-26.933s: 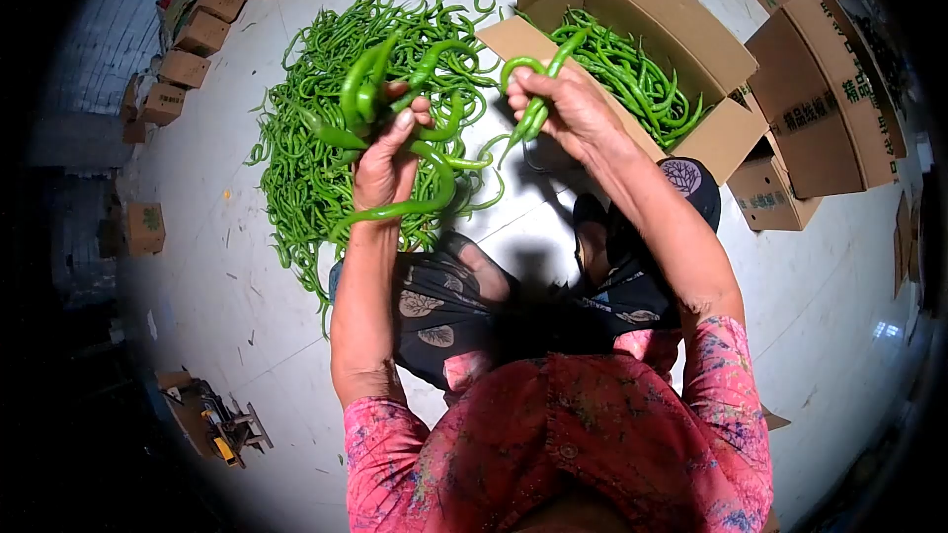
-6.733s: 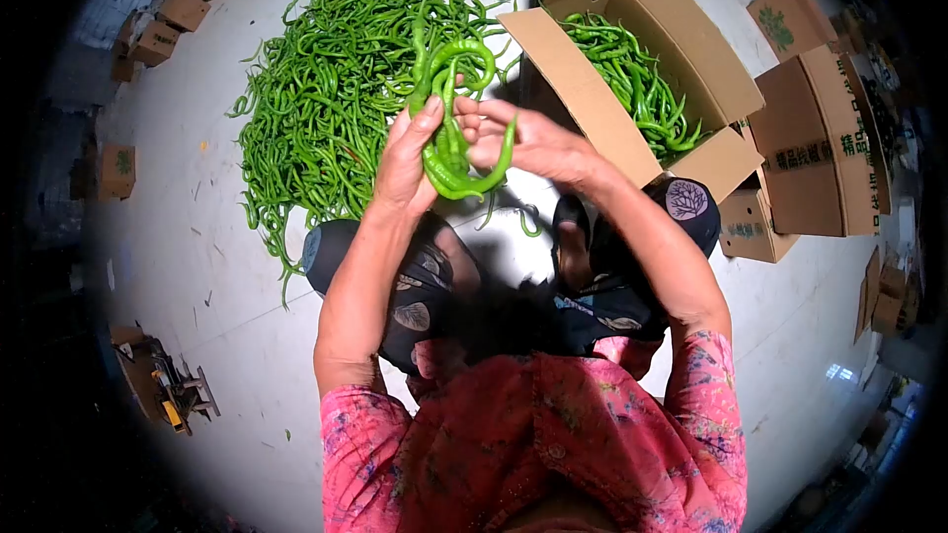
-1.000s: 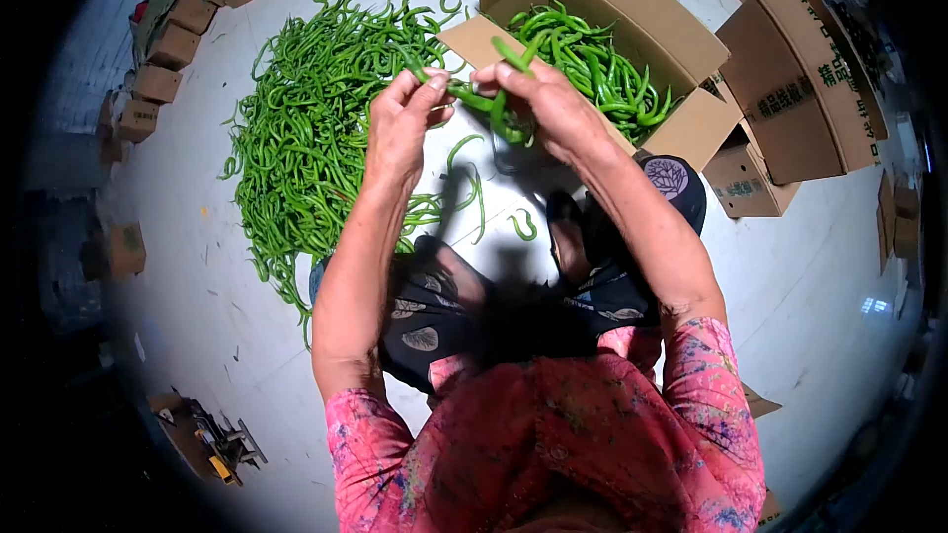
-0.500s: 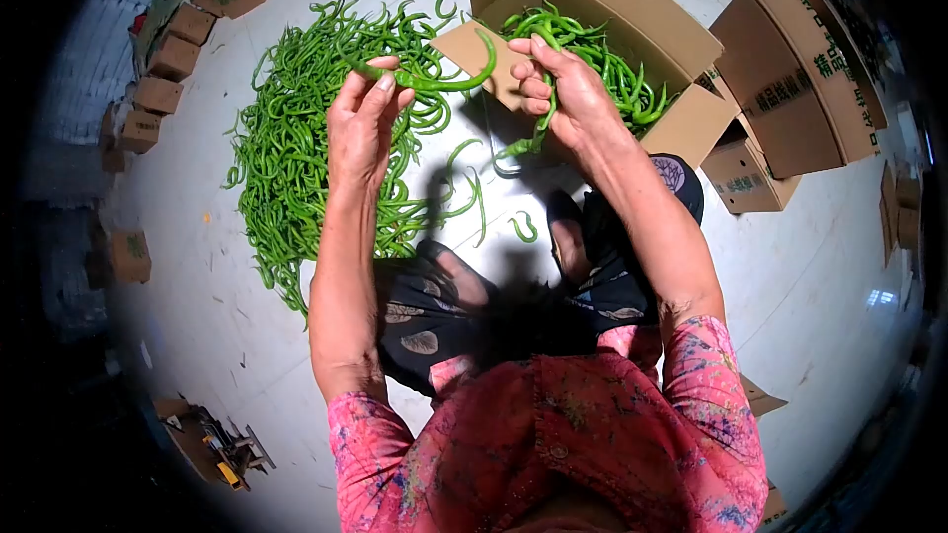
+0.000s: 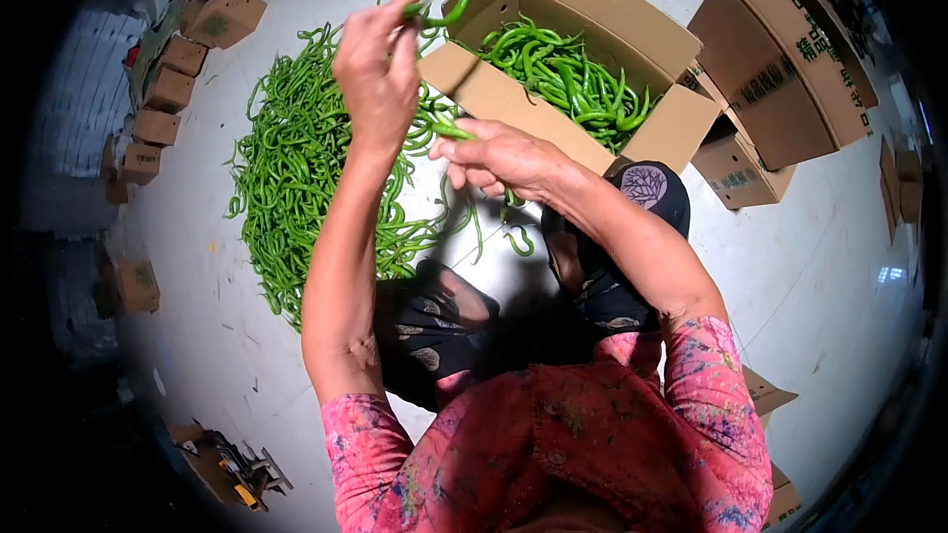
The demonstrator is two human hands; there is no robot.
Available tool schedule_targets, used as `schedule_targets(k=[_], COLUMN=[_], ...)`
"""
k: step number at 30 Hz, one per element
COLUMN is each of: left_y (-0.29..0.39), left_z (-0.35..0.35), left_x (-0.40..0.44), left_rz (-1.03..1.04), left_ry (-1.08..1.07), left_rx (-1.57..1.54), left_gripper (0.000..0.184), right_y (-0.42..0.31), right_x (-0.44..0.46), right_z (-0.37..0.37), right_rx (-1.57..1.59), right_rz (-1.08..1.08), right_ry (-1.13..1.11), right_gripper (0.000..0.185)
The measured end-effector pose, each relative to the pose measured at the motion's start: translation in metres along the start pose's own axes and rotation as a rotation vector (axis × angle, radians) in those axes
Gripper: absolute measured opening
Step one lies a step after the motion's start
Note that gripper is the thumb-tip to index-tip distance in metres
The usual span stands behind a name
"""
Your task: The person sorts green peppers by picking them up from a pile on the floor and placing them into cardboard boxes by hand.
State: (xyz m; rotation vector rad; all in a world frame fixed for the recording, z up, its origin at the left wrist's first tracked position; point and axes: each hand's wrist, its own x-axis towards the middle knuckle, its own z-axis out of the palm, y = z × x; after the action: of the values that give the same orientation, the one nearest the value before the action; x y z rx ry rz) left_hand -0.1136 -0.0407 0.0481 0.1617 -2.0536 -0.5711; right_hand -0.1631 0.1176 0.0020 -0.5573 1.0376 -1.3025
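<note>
Left hand (image 5: 378,64) pinches a curved pepper (image 5: 460,8), hooking upward right of the fingertips; right hand (image 5: 499,160), fingers curled, grips a second pepper (image 5: 453,131), slanting up-left!

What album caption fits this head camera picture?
Left hand and right hand hold green peppers near a heap and an open box.

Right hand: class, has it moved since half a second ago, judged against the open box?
Yes. The right hand has moved left and down the view, away from the open box, which it overlapped then.

Left hand (image 5: 378,77) with curved green pepper (image 5: 460,6)
</note>
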Motion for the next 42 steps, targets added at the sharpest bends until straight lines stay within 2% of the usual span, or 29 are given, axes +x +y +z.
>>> schedule_targets(k=[1,4,7,8,10,11,13,14,15,17,19,20,22,24,25,28,29,30,32,36,38,39,42], left_y=[0.0,0.002,0.017,0.03,0.041,0.039,0.046,0.055,0.058,0.052,0.053,0.053,0.054,0.047,0.045,0.057,0.061,0.064,0.069,0.074,0.073,0.071,0.064], left_z=[0.007,0.013,-0.008,-0.018,-0.03,-0.029,-0.026,-0.023,-0.018,-0.008,-0.009,-0.009,-0.02,-0.03,-0.034,-0.032,-0.029,-0.025,-0.023,-0.022,-0.022,-0.022,-0.02], left_x=[0.003,-0.006,-0.03,-0.036,-0.055,-0.068,-0.087,-0.09,-0.094,-0.109,-0.112,-0.112,-0.102,-0.099,-0.099,-0.102,-0.104,-0.106,-0.105,-0.096,-0.09,-0.089,-0.087], left_rz=[-0.005,-0.164,-0.513,-0.744,-0.824,-0.784,-0.772,-0.705,-0.649,-0.571,-0.602,-0.618,-0.868,-0.965,-0.982,-0.944,-0.923,-0.881,-0.834,-0.945,-0.969,-0.987,-1.023], left_ry=[-0.059,-0.152,-0.204,-0.281,-0.428,-0.496,-0.603,-0.62,-0.598,-0.526,-0.449,-0.411,-0.351,-0.264,-0.266,-0.35,-0.389,-0.418,-0.427,-0.262,-0.264,-0.283,-0.297], left_rx=[0.044,-0.023,-0.144,-0.218,-0.36,-0.407,-0.478,-0.36,-0.319,-0.306,-0.322,-0.332,-0.455,-0.538,-0.549,-0.527,-0.481,-0.452,-0.471,-0.633,-0.6,-0.601,-0.669], left_gripper=[0.033,0.028,0.027,0.027,0.029,0.03,0.031,0.031,0.03,0.023,0.02,0.018,0.017,0.018,0.018,0.017,0.018,0.023,0.032,0.043,0.039,0.036,0.028], right_y=[-0.002,-0.013,-0.017,-0.016,-0.019,-0.015,-0.016,-0.016,-0.007,-0.006,-0.009,-0.01,-0.013,-0.012,-0.013,-0.003,0.001,0.005,0.003,0.005,0.005,0.005,0.016], right_x=[0.001,-0.003,-0.006,-0.004,-0.003,0.002,0.003,0.002,0.01,0.011,0.013,0.01,0.002,0.003,0.0,0.006,0.009,0.01,0.007,0.008,0.004,0.0,0.009], right_z=[-0.003,-0.014,-0.027,-0.031,-0.03,-0.036,-0.028,-0.025,-0.034,-0.028,-0.025,-0.024,-0.022,-0.02,-0.015,-0.014,-0.013,-0.008,-0.009,-0.01,-0.009,0.001,-0.001], right_rx=[0.046,0.27,0.469,0.511,0.58,0.606,0.626,0.637,0.677,0.636,0.534,0.457,0.251,0.143,0.051,-0.052,-0.02,0.068,-0.075,-0.44,-0.672,-0.646,-0.816], right_rz=[-0.021,-0.14,-0.342,-0.393,-0.432,-0.457,-0.453,-0.45,-0.465,-0.462,-0.496,-0.495,-0.458,-0.42,-0.385,-0.447,-0.409,-0.386,-0.358,-0.53,-0.603,-0.682,-0.847], right_ry=[0.01,0.037,0.025,0.02,0.058,-0.022,0.019,0.041,-0.101,-0.099,-0.104,-0.034,0.088,0.128,0.18,0.111,0.092,0.092,0.057,0.267,0.344,0.369,0.394], right_gripper=[0.023,0.021,0.024,0.026,0.026,0.027,0.027,0.027,0.03,0.033,0.038,0.039,0.04,0.042,0.042,0.043,0.043,0.043,0.04,0.039,0.039,0.021,0.022])
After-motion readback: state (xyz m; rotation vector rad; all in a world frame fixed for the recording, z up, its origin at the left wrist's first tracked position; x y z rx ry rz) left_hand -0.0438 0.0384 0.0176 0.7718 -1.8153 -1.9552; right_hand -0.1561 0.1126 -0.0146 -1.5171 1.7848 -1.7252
